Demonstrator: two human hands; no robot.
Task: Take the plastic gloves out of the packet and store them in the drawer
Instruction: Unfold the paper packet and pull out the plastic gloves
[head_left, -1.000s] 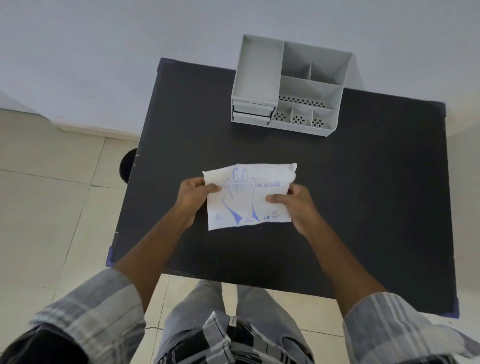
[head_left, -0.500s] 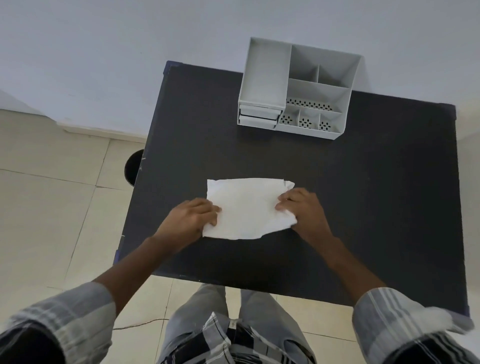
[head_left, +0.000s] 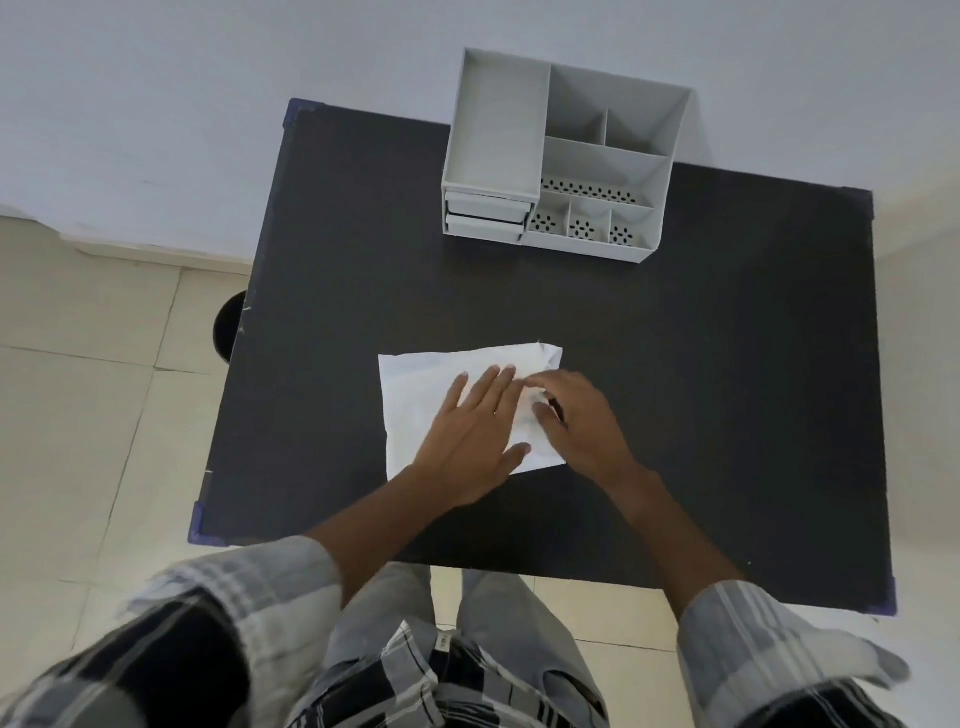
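Note:
The white gloves packet lies flat on the black table with its blank side up. My left hand rests flat on the packet's middle, fingers spread, pressing it down. My right hand is at the packet's right part, its fingers and thumb curled together and pinching the packet there. No gloves are visible outside the packet. At the far edge stands a grey desk organizer with two small drawers on its lower left, both pushed in.
The organizer has open compartments on top and perforated cups along its front. A dark round object sits on the tiled floor beside the table's left edge. A pale wall runs behind the table.
The packet went from held up with its print showing to lying blank side up on the table. My left hand moved onto its middle; my right hand closed in from the right edge.

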